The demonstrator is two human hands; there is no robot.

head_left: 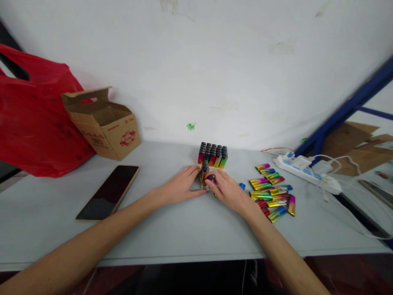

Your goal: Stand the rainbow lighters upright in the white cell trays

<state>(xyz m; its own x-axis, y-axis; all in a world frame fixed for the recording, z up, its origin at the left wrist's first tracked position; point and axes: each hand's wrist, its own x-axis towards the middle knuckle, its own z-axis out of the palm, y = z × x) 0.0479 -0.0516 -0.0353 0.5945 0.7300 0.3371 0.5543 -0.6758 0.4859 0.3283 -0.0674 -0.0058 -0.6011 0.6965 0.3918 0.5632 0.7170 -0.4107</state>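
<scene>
My left hand (181, 186) curves around the left and front of a short row of upright lighters (203, 174), its fingers and thumb pressed against them. Between the thumb and fingers of my right hand (229, 190) is a lighter (211, 178) with a dark top, held just right of that row; most of its body is hidden by the hand. Directly behind stands a block of upright lighters (213, 155) in neat rows, black tops up, with shiny multicoloured bodies. A blue lighter (242, 186) shows partly beside my right hand.
A loose pile of metallic lighters (272, 192) lies right on the grey table (181, 237). Further right are a white power strip (307, 174) and cables. At left sit a dark-screened tablet (108, 192), an open cardboard box (113, 131) and a red plastic bag (39, 119). A wall (196, 73) rises behind.
</scene>
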